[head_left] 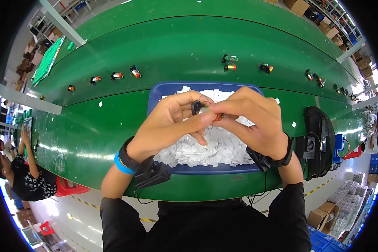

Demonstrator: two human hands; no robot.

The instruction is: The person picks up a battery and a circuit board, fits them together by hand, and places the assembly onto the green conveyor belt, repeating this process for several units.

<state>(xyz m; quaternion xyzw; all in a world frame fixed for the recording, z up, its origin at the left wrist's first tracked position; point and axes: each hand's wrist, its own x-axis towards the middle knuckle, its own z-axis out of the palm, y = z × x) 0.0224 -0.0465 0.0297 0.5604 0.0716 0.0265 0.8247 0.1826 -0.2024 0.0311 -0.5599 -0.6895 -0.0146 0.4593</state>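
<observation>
Both hands meet over a blue tray, pinching a small wired assembly.
The left hand (166,124), palm turned inward, steadies the small wired assembly (203,108) between thumb and curled fingers; the right hand (258,117) closes thumb and forefinger narrowly on its red-orange end (218,116). Any print there is too small to read. A black rounded piece (195,108) and a thin blue wire (204,97) show above the blue tray (206,169) of white slips (210,149) on the green desk (88,138).

Glossy tabletop (92,130), matt paper slips (210,154)
</observation>
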